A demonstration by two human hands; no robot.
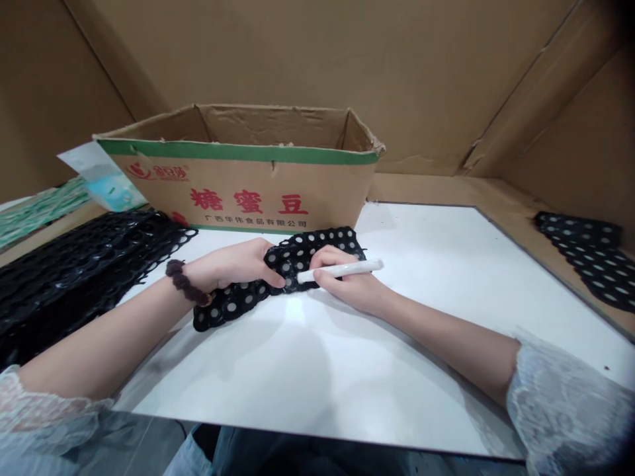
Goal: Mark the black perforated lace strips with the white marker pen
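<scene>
A black strip with rows of pale round spots (238,303) lies slanted on the white board, in front of a cardboard box. My left hand (248,264) grips this strip near its middle, the thumb on top and the other fingers hidden behind or under it. A white pen-shaped tool (350,268) is pinched in my right hand (342,281), held like a pen. Its tip meets or hovers just over the strip beside my left thumb; contact cannot be made out.
The open cardboard box (243,185) with red lettering stands behind the strip. Black perforated strips (74,277) are heaped at left, near green-and-white strands (44,208) and a pale plastic packet (106,178). Another black spotted piece (590,254) lies at right. Cardboard walls (421,79) enclose the white board (426,370).
</scene>
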